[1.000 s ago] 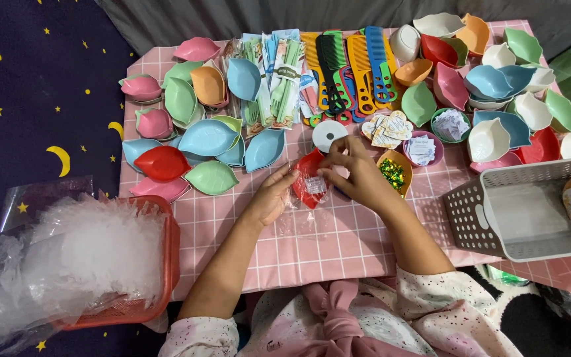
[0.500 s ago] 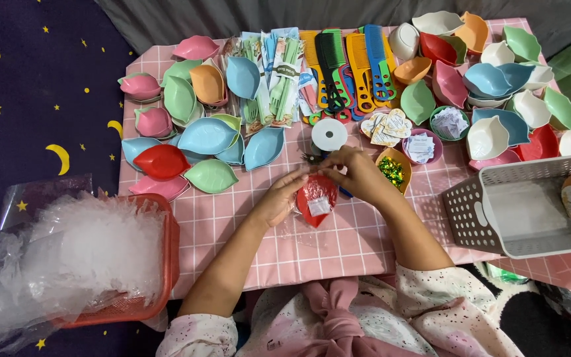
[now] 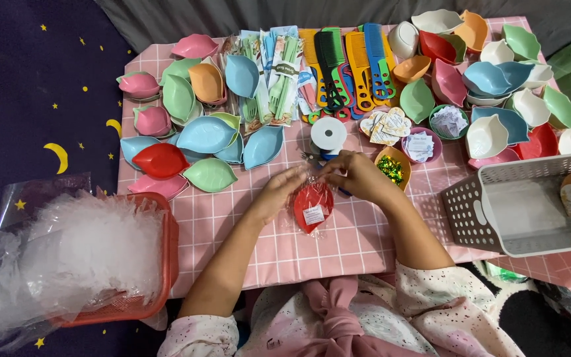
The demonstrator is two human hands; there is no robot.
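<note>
A red leaf-shaped dish [image 3: 312, 206] wrapped in clear plastic, with a small white label on it, lies on the pink checked tablecloth [image 3: 232, 231] in front of me. My left hand [image 3: 279, 192] pinches the gathered plastic at the dish's top left. My right hand [image 3: 358, 175] grips the same gathered top from the right. A white ribbon spool [image 3: 328, 134] stands just beyond my hands.
Many coloured leaf-shaped dishes [image 3: 207, 134] lie at the left and upper right. Packaged cutlery [image 3: 279, 73], combs [image 3: 351, 66], heart tags [image 3: 384, 125] and small bowls sit at the back. A grey perforated basket [image 3: 470, 211] is right, a red basket of plastic bags [image 3: 87, 258] left.
The wrapped red dish has come down toward me from near the small orange bowl. Both hands have closed together on its plastic top.
</note>
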